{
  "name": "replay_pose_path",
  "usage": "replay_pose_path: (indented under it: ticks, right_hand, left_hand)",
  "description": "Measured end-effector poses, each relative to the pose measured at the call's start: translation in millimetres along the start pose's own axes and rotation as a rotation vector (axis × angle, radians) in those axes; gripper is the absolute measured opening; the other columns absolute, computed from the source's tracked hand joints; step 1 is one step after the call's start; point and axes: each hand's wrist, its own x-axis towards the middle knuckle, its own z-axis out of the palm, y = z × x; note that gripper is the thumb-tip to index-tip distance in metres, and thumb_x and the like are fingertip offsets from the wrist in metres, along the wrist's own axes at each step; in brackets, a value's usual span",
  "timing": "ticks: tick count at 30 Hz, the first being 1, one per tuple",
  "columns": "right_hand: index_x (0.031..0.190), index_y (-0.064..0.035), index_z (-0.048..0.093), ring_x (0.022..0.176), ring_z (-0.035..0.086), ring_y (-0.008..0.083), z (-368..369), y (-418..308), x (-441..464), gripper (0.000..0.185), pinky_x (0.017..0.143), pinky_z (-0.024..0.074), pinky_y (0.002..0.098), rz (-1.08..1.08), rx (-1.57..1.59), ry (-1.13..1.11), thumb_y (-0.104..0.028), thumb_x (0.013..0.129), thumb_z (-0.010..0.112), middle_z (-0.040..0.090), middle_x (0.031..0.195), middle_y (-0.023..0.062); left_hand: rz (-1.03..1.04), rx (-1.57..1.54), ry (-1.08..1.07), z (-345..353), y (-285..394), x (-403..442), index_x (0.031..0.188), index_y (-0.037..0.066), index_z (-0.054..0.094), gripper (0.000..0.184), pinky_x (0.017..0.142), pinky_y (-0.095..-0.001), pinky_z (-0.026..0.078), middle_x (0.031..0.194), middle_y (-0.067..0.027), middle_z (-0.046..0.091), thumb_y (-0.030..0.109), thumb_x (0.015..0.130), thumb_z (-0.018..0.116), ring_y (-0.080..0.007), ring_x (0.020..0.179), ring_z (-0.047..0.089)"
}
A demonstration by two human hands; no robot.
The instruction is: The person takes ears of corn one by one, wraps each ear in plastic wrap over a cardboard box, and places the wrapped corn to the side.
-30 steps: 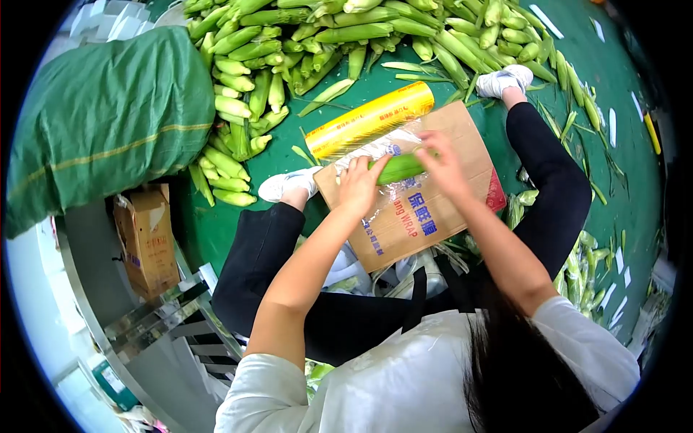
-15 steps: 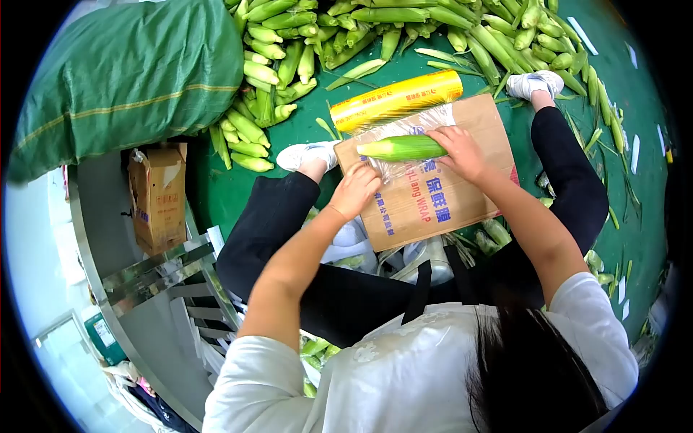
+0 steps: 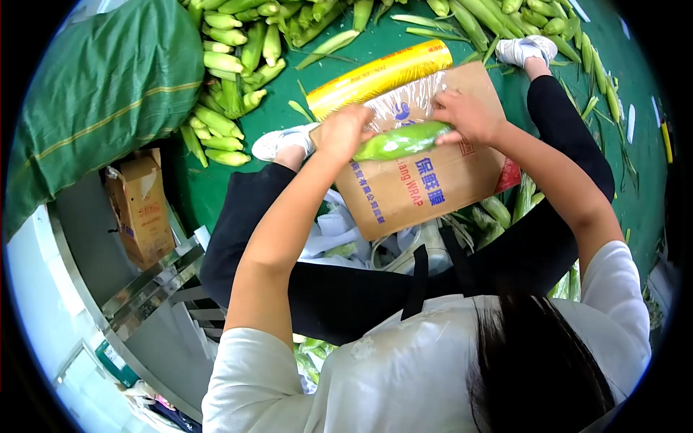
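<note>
An ear of corn (image 3: 404, 141) in green husk lies across a flat cardboard sheet (image 3: 401, 198), with shiny cling film around it. My left hand (image 3: 345, 131) is closed at its left end, fingertips curled and partly hidden. At the right end is my right hand (image 3: 468, 117), its thumb along the corn and its fingers bent over the film above. Beyond the corn, a yellow roll of cling film (image 3: 379, 78) rests along the sheet's far edge. A stretch of clear film (image 3: 415, 97) runs from the roll toward the corn.
Piled corn (image 3: 224, 61) lies at the far side on the green floor (image 3: 289, 83). A stuffed green sack (image 3: 108, 101) stands left, above a cardboard box (image 3: 141, 209). Film-wrapped corn (image 3: 494, 216) sits by my right leg. Loose husk leaves are scattered at right.
The corn has turned over toward me and now has film around it. My left hand has moved up to its left end; my right hand stays at the right end. The view has shifted slightly.
</note>
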Motion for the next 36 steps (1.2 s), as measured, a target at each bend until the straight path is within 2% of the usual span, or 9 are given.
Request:
replay_pose_path:
  ticks: [2, 4, 6, 8, 14, 22, 27, 32, 36]
  right_hand:
    - [0.119, -0.0073, 0.061, 0.108, 0.057, 0.0346, -1.1, -8.0, 6.3, 0.049, 0.093, 0.0472, 0.0454, 0.128, -0.019, 0.162, -0.038, 0.083, 0.074, 0.059, 0.113, 0.0158]
    - [0.120, -0.0066, 0.060, 0.111, 0.057, 0.0359, 3.1, -19.3, 19.8, 0.044, 0.095, 0.0474, 0.0456, 0.275, 0.010, 0.435, -0.029, 0.084, 0.073, 0.060, 0.118, 0.0160]
    - [0.122, -0.0069, 0.060, 0.113, 0.060, 0.0353, 39.7, -21.6, 22.9, 0.039, 0.097, 0.0485, 0.0445, 0.295, 0.105, 0.573, -0.015, 0.085, 0.071, 0.062, 0.123, 0.0153]
    - [0.119, -0.0109, 0.063, 0.114, 0.060, 0.0313, 42.8, -50.5, 28.2, 0.039, 0.098, 0.0477, 0.0438, 0.099, -0.034, 0.504, -0.024, 0.084, 0.072, 0.062, 0.124, 0.0126]
    - [0.136, -0.0136, 0.054, 0.124, 0.054, 0.0269, 19.0, -50.1, 35.5, 0.073, 0.105, 0.0406, 0.0438, 0.151, -0.047, 0.212, -0.039, 0.073, 0.079, 0.056, 0.133, 0.0098]
    - [0.136, -0.0161, 0.054, 0.129, 0.053, 0.0261, 22.5, -50.2, 37.0, 0.078, 0.107, 0.0388, 0.0472, 0.235, -0.186, 0.271, -0.047, 0.070, 0.082, 0.055, 0.135, 0.0103]
    - [0.115, -0.0120, 0.061, 0.107, 0.062, 0.0285, 3.5, -29.6, 56.8, 0.062, 0.089, 0.0490, 0.0440, 0.247, 0.009, 0.070, -0.049, 0.070, 0.082, 0.063, 0.113, 0.0115]
    - [0.106, -0.0093, 0.065, 0.101, 0.066, 0.0302, 11.6, -50.3, 39.1, 0.058, 0.087, 0.0506, 0.0446, -0.049, -0.049, 0.359, -0.049, 0.067, 0.081, 0.067, 0.101, 0.0122]
    - [0.105, -0.0085, 0.068, 0.095, 0.069, 0.0283, 40.0, -67.3, 38.4, 0.057, 0.082, 0.0546, 0.0433, 0.222, 0.071, 0.144, -0.045, 0.063, 0.083, 0.070, 0.093, 0.0119]
  left_hand:
    - [-0.580, 0.021, -0.055, -27.8, 14.7, 16.7, 0.097, 0.007, 0.064, 0.029, 0.068, -0.0477, 0.053, 0.079, -0.0151, 0.068, 0.026, 0.081, 0.079, -0.0339, 0.075, 0.069]
    - [-0.730, -0.208, 0.234, -38.5, 20.9, 17.2, 0.100, 0.008, 0.064, 0.029, 0.065, -0.0474, 0.053, 0.072, -0.0136, 0.067, 0.029, 0.085, 0.075, -0.0343, 0.070, 0.068]
    - [-0.353, -0.186, 0.201, 5.5, 42.0, -6.8, 0.108, 0.004, 0.063, 0.046, 0.087, -0.0471, 0.049, 0.102, -0.0196, 0.067, 0.041, 0.084, 0.075, -0.0358, 0.097, 0.064]
    - [-0.228, 0.055, 0.186, 28.5, 61.8, -28.4, 0.136, 0.002, 0.051, 0.077, 0.100, -0.0489, 0.040, 0.128, -0.0158, 0.055, 0.041, 0.077, 0.080, -0.0329, 0.118, 0.052]
    - [-0.348, -0.129, -0.044, 18.4, 45.2, -16.1, 0.128, 0.009, 0.053, 0.066, 0.078, -0.0471, 0.056, 0.119, -0.0172, 0.062, 0.039, 0.077, 0.083, -0.0376, 0.104, 0.064]
    - [-0.413, -0.752, -0.474, -12.7, -3.1, 15.7, 0.133, 0.001, 0.056, 0.063, 0.100, -0.0392, 0.048, 0.117, -0.0199, 0.066, 0.048, 0.092, 0.069, -0.0301, 0.113, 0.063]
    - [-0.052, 0.318, 0.100, -29.0, 75.5, 10.4, 0.139, 0.007, 0.051, 0.083, 0.085, -0.0458, 0.053, 0.113, -0.0182, 0.061, 0.043, 0.072, 0.083, -0.0393, 0.092, 0.065]
    - [-0.166, -0.210, -0.056, 5.5, 59.0, -1.7, 0.125, 0.004, 0.058, 0.063, 0.085, -0.0458, 0.053, 0.110, -0.0218, 0.063, 0.037, 0.077, 0.081, -0.0388, 0.096, 0.066]
    - [-0.007, -0.118, -0.268, -16.0, 52.1, 11.6, 0.103, 0.001, 0.069, 0.035, 0.086, -0.0473, 0.052, 0.102, -0.0235, 0.067, 0.032, 0.088, 0.067, -0.0404, 0.098, 0.065]
